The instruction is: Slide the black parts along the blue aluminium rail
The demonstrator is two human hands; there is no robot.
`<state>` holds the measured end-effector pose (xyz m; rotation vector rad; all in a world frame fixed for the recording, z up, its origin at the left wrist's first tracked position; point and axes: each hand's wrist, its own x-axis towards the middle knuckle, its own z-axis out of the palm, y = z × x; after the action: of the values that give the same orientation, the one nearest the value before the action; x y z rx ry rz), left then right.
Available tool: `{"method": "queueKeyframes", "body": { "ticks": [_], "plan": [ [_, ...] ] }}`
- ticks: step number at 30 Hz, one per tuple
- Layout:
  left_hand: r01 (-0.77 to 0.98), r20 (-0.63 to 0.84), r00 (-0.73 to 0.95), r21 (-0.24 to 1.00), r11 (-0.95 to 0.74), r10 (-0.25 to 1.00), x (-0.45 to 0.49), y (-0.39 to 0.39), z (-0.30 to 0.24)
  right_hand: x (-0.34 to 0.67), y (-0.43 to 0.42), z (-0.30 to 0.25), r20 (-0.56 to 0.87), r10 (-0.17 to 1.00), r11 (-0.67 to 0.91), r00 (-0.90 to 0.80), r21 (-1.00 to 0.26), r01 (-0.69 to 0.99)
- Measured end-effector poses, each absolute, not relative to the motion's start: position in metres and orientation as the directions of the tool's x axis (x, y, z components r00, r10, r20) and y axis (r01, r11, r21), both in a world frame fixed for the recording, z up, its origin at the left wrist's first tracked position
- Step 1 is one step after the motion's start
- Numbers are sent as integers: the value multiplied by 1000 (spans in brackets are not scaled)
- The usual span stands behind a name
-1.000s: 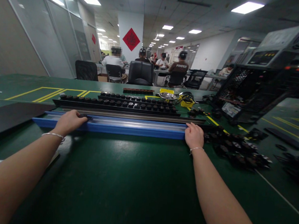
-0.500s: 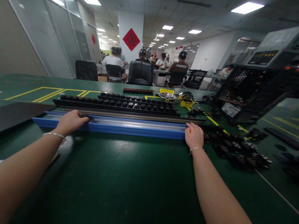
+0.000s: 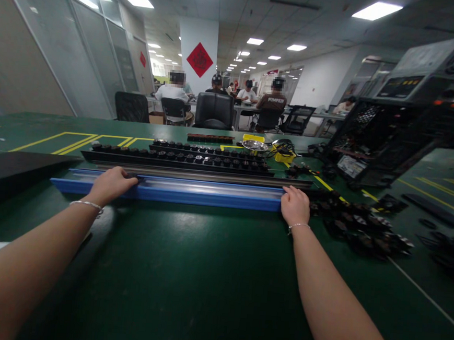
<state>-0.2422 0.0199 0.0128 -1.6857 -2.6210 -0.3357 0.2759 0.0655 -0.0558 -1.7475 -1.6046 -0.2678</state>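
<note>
A long blue channel rail (image 3: 209,198) with a shiny inner track lies crosswise on the green table in front of me. My left hand (image 3: 112,184) is over its left part, fingers closed on a small black piece (image 3: 133,176) at the track; the piece is mostly covered by the hand. At the rail's right end, my right hand (image 3: 295,205) grips it, fingertips over the far edge and thumb hidden. Just behind the blue rail lies a thin dark metal strip (image 3: 211,176).
Black rails carrying rows of small dark parts (image 3: 196,159) lie farther back. Loose black parts (image 3: 364,225) are heaped to the right, near an open computer case (image 3: 365,144). A yellow tray (image 3: 283,153) holds cables. A dark panel (image 3: 10,174) lies left. People sit at far desks.
My left hand has slid slightly to the right along the blue rail with the small black piece. My right hand stays at the rail's right end.
</note>
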Motion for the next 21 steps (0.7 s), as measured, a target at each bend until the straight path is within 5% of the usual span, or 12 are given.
{"method": "queueKeyframes", "body": {
  "ticks": [13,21],
  "plan": [
    [852,95,-491,258,455,866,-230,17,11,276,66,-55,605,776,52,178,-343,938],
    [727,261,-661,453,516,703,-198,11,-3,278,69,-58,624,763,56,172,-328,943]
  ]
}}
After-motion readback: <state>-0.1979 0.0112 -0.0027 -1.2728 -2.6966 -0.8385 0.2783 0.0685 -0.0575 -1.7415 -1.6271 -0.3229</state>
